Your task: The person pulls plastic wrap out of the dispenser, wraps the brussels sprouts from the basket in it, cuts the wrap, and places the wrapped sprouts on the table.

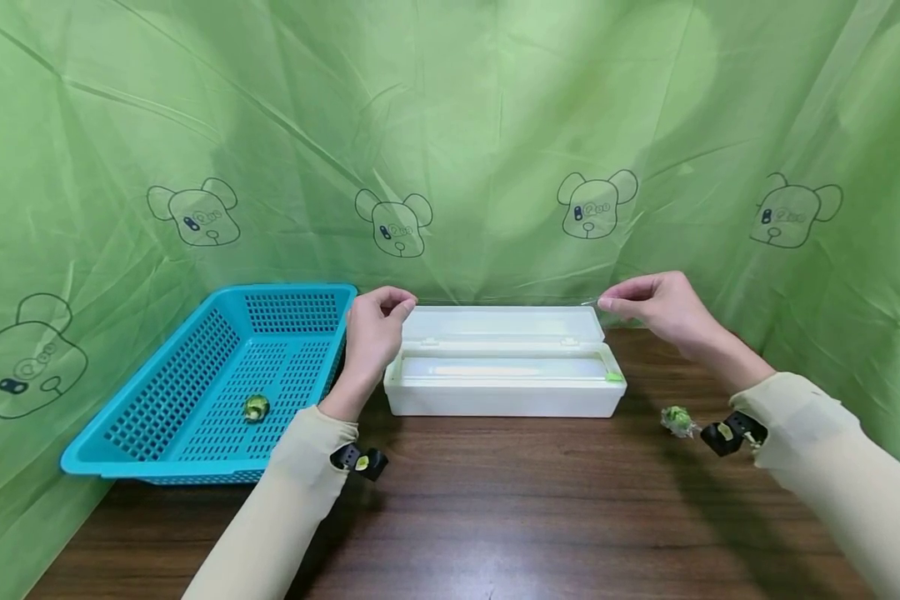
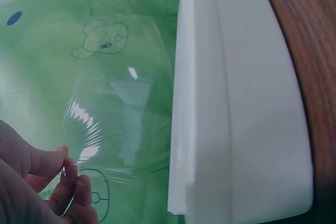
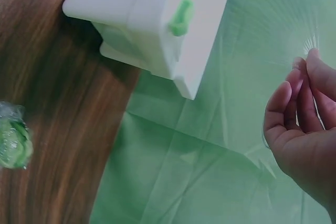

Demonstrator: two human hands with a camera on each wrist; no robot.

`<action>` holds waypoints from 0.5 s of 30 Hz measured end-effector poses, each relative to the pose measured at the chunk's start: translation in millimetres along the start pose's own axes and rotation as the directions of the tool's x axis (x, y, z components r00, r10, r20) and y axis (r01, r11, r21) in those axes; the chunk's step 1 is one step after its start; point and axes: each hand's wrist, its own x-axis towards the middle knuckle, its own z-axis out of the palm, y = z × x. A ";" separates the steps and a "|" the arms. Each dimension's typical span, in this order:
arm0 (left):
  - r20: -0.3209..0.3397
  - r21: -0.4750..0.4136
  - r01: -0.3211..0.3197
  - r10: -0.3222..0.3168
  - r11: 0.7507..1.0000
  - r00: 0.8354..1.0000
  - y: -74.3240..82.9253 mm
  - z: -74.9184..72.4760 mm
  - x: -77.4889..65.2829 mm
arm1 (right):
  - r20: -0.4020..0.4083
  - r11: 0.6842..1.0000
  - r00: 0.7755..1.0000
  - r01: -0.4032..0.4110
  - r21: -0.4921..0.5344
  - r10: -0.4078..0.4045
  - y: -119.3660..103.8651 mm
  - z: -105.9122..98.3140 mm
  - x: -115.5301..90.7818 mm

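Note:
A clear sheet of plastic wrap (image 2: 86,129) is stretched between both hands, creased where it is gripped. My left hand (image 1: 375,329) pinches one corner between thumb and fingers, and my right hand (image 1: 663,310) pinches the other. Below and between them sits a white plastic wrap dispenser box (image 1: 502,403), its lid (image 1: 502,322) raised at the back. A roll (image 1: 506,367) shows inside, and a green slider (image 3: 182,17) stands at the right end. Whether the sheet still joins the roll is hard to tell.
A blue perforated basket (image 1: 157,468) stands at the left with one small green vegetable, like a Brussels sprout (image 1: 256,408), inside. A film-wrapped green vegetable (image 1: 677,421) lies on the wooden table (image 1: 480,508) near the right wrist. A green curtain (image 1: 495,125) hangs behind the box.

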 end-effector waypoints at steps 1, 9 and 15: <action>-0.001 -0.008 -0.001 0.001 1.000 1.000 1.7 -1.0 0.6 | -0.007 1.000 1.000 -0.001 0.003 0.001 -1.1 -1.3 0.2; -0.013 -0.025 -0.002 0.002 1.000 1.000 14.7 -9.7 4.9 | -0.035 1.000 0.999 -0.024 0.014 0.025 -12.5 -9.4 0.4; -0.018 -0.032 -0.003 0.003 0.999 1.000 23.2 -15.6 8.4 | -0.037 0.999 0.999 -0.019 0.036 0.020 -21.1 -13.9 -1.0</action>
